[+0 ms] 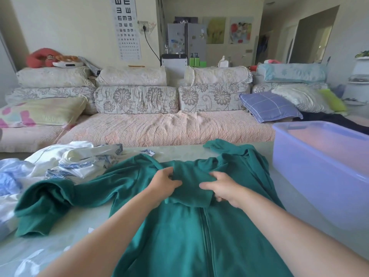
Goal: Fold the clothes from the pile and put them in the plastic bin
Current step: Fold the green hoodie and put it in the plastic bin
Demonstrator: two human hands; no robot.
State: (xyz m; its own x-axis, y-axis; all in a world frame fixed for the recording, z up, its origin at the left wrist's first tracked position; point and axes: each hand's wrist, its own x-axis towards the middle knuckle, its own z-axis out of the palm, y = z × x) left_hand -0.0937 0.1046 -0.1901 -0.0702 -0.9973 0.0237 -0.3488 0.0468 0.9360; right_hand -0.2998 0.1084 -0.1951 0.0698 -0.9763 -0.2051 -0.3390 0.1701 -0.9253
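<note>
Running lengthwise from me up to my fingers (pixel 168 173), the green hoodie (pixel 179 236) lies zip-up on the bench (pixel 83 232). Both forearms reach straight ahead; left hand (pixel 165 181) and right hand (pixel 223 188) sit side by side, fingers curled into its bunched hood. One sleeve (pixel 50 198) trails left of my left fingers. The plastic bin (pixel 319 176) stands right of my right fingers, nearer that hand; the pile (pixel 75 158) lies left.

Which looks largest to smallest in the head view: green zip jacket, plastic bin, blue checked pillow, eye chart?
1. green zip jacket
2. plastic bin
3. blue checked pillow and eye chart look alike; the chart hangs farther off, cropped at top, so unranked.
</note>
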